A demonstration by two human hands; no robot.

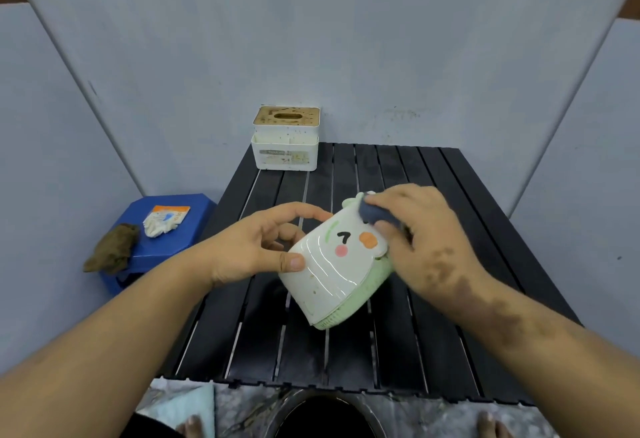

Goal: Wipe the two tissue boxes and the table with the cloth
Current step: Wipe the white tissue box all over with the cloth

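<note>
The duck box (pixel 332 264), a white tissue box with a green base and a cartoon face, was held tilted above the middle of the table (pixel 450 229), its base turned toward the near right. It was steadied by the left hand (pixel 256 247), whose thumb and fingers were clamped on its upper left edge. The cloth (pixel 375 214), small and dark blue, was pinched in the right hand (pixel 422 240) and pressed against the box's top right corner, beside the orange beak. How much of the cloth lay folded under the palm could not be told. The box was judged light, hollow and stiff, with a glossy shell that looked slippery, so a hold across opposite edges, not the smooth face, would seem safest. Brown specks were seen on its lower front. The second box (pixel 285 139), white with a spotted brown lid, stood at the table's far left corner, well apart and apparently not yet wiped. A brown rag (pixel 110 250) and a packet (pixel 166 219) lay on a blue stool (pixel 166 250) at the left.
</note>
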